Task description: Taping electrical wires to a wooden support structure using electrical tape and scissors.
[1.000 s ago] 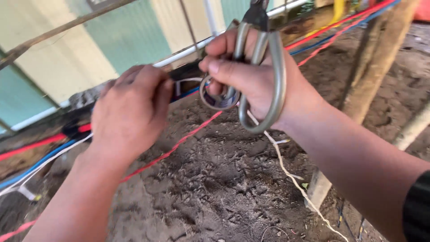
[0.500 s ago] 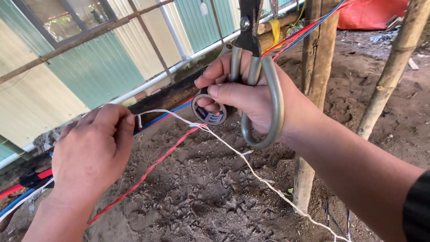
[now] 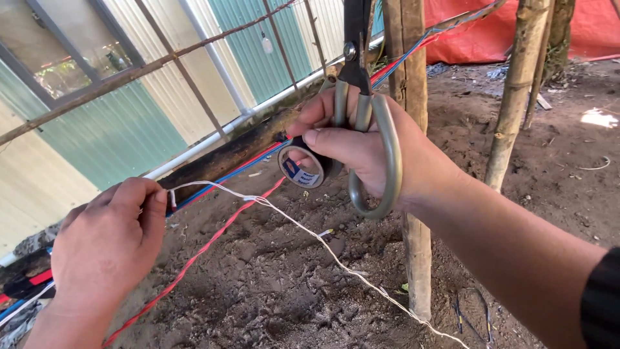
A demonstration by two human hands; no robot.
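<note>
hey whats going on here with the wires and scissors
A person is working over bare dirt beside a fence. The left hand pinches the end of a thin white wire that trails across the ground. The right hand holds large scissors, blades pointing up, together with a roll of black tape. A red wire runs beneath.

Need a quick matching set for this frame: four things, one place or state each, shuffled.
Things:
1. scissors
2. tape roll
3. white wire
4. red wire

Descriptions:
A. pinched in the left hand
B. lies along the dirt, touched by neither hand
C. handles gripped by the right hand, blades up
D. held under the right thumb

Pairs: 1-C, 2-D, 3-A, 4-B
</note>
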